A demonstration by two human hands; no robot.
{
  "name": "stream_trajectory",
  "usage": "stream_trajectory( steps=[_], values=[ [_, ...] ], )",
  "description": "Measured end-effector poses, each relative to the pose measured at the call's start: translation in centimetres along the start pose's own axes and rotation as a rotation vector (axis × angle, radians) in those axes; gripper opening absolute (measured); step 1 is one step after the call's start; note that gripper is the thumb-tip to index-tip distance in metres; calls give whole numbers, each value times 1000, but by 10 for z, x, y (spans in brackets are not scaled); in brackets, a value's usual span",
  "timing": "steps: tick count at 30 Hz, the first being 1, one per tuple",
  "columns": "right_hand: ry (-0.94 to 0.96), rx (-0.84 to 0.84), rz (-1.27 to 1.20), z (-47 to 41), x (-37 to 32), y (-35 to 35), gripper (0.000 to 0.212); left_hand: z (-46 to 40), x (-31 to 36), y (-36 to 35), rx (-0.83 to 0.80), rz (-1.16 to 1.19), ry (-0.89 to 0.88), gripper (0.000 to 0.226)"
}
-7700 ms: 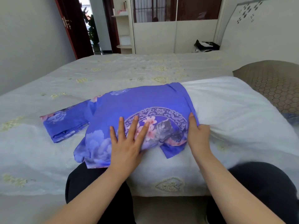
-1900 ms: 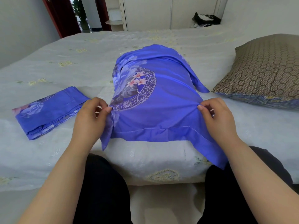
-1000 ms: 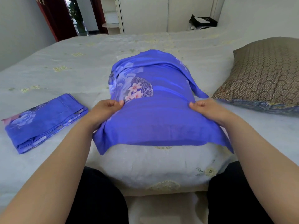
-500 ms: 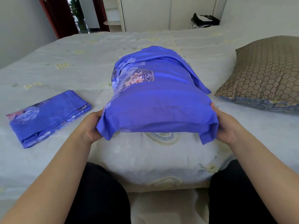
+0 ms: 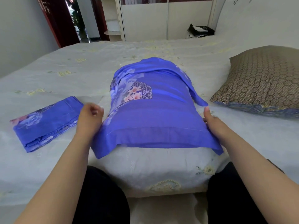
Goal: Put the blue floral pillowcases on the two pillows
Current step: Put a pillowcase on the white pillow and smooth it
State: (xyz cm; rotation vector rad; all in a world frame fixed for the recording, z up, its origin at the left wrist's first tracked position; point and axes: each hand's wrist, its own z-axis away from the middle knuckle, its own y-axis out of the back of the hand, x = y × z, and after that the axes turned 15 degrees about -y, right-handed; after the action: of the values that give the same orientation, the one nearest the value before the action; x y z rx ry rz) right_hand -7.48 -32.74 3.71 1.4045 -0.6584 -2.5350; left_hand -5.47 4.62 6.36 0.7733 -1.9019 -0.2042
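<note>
A blue floral pillowcase (image 5: 155,110) covers a pillow lying lengthwise in front of me on the bed; the pillow itself is hidden inside it. The case's open hem hangs toward me at the bed's edge. My left hand (image 5: 89,118) is beside the case's left side, blurred, its fingers curled with nothing seen in them; the case's corner drapes over my wrist. My right hand (image 5: 213,122) holds the case's right side, thumb on top and fingers tucked under the fabric. A second blue floral pillowcase (image 5: 47,122) lies folded at the left. A brown hexagon-patterned pillow (image 5: 265,78) lies at the right.
The bed's white embroidered cover (image 5: 161,172) bulges over the near edge between my dark-clad knees. A black and white bag (image 5: 200,30) sits at the far side of the bed. White wardrobe doors (image 5: 145,18) and a dark red door stand behind.
The lifted near end of the cased pillow has come down flat. My left hand has let go of the hem and moved up and left. My right hand has slid up the right side.
</note>
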Motion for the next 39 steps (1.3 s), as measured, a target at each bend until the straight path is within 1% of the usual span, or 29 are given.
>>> stream_trajectory(
  steps=[1, 2, 3, 5, 6, 7, 8, 9, 11, 12, 13, 14, 16, 18, 20, 22, 23, 24, 25, 26, 27, 28, 29, 31, 33, 34, 35, 37, 39],
  values=[
    [-43, -147, -102, 7, -5, -1, 80, 0, 17, -1, 80, 10, -110, 11],
    [-68, -275, -153, 14, -9, -3, 82, 0, 37, -5, 39, 55, -211, 16],
    [-70, -347, -150, 16, -10, -5, 86, 2, 53, -12, -112, 79, -277, 28],
    [-94, -367, -174, 17, -9, -12, 100, 9, 68, -35, -453, -22, -324, 55],
    [-127, -379, -251, 19, -9, -15, 101, 11, 68, -49, -552, -71, -318, 65],
    [-160, -395, -367, 19, -8, -19, 91, 14, 65, -60, -597, -92, -274, 69],
    [-163, -415, -482, 21, -9, -23, 75, 17, 65, -68, -586, -68, -217, 69],
    [-151, -433, -587, 24, -10, -26, 59, 18, 63, -72, -534, -5, -164, 65],
    [-54, -453, -699, 33, -23, -29, 42, 22, 64, -72, -385, 180, -71, 61],
    [24, -454, -727, 39, -34, -28, 37, 24, 67, -71, -322, 305, -35, 61],
    [116, -460, -757, 47, -48, -24, 29, 26, 73, -71, -295, 473, 12, 62],
    [212, -474, -780, 58, -66, -19, 20, 26, 82, -71, -299, 696, 64, 65],
    [383, -465, -781, 74, -103, -2, 18, 28, 101, -80, -362, 1143, 149, 71],
    [525, -432, -692, 93, -142, 13, 20, 35, 124, -95, -414, 1397, 206, 72],
    [607, -363, -459, 100, -170, 19, 6, 40, 133, -110, -448, 1506, 287, 67],
    [562, -212, -106, 102, -189, 8, 49, 44, 123, -120, -482, 1534, 412, 56],
    [543, -143, 79, 103, -191, -6, 54, 47, 115, -120, -483, 1554, 488, 51],
    [563, -80, 288, 97, -190, -22, 43, 49, 105, -117, -464, 1563, 561, 49],
    [580, -41, 488, 91, -185, -40, 26, 51, 95, -113, -432, 1556, 619, 48],
    [563, -56, 633, 81, -177, -60, 25, 54, 84, -107, -392, 1536, 676, 52],
    [536, -94, 727, 72, -166, -79, 31, 56, 74, -99, -350, 1510, 731, 61],
    [522, -142, 780, 61, -153, -96, 33, 56, 61, -91, -311, 1478, 780, 69],
    [552, -176, 788, 55, -140, -110, 31, 55, 47, -84, -271, 1453, 814, 72],
    [609, -259, 680, 53, -123, -131, 14, 52, 32, -66, -218, 1414, 814, 70],
    [640, -315, 527, 61, -114, -137, 42, 44, 25, -54, -232, 1392, 743, 65],
    [679, -293, 476, 65, -110, -133, 48, 39, 26, -49, -240, 1377, 715, 62],
    [761, -238, 434, 68, -105, -128, 47, 35, 27, -46, -239, 1355, 697, 60],
    [933, -50, 438, 73, -90, -108, 46, 26, 30, -40, -228, 1309, 682, 57],
    [1034, 145, 460, 69, -67, -82, 51, 19, 33, -40, -153, 1217, 609, 51]
  ],
)
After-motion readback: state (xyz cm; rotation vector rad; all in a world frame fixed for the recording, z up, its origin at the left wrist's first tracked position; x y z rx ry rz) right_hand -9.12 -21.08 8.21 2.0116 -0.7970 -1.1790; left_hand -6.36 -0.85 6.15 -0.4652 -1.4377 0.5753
